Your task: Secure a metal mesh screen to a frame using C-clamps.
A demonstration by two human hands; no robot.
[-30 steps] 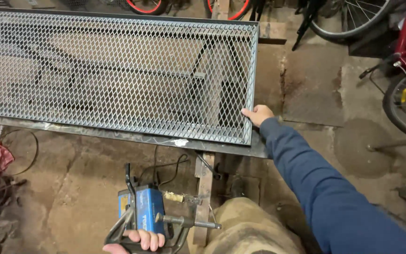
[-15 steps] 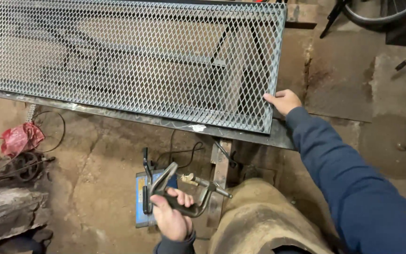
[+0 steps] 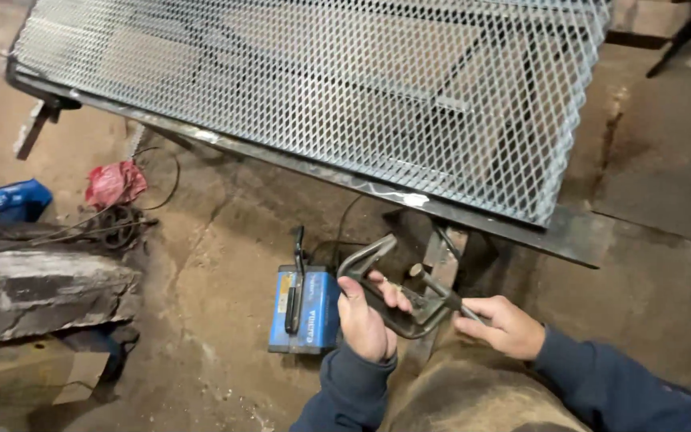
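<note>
Steel, dark and worn, the C-shaped screw clamp (image 3: 393, 296) sits low over the knee, below the grey expanded-metal mesh panel (image 3: 321, 88) on its dark steel frame bar (image 3: 345, 182). Left hand (image 3: 365, 320) is wrapped shut around the clamp's body; right hand (image 3: 501, 324) pinches its screw handle. Turned with a loose grip, the clamp could slip onto the blue welding box (image 3: 307, 310) beneath. Half a second ago the right hand rested on the mesh's corner; now it has come down to the clamp.
</note>
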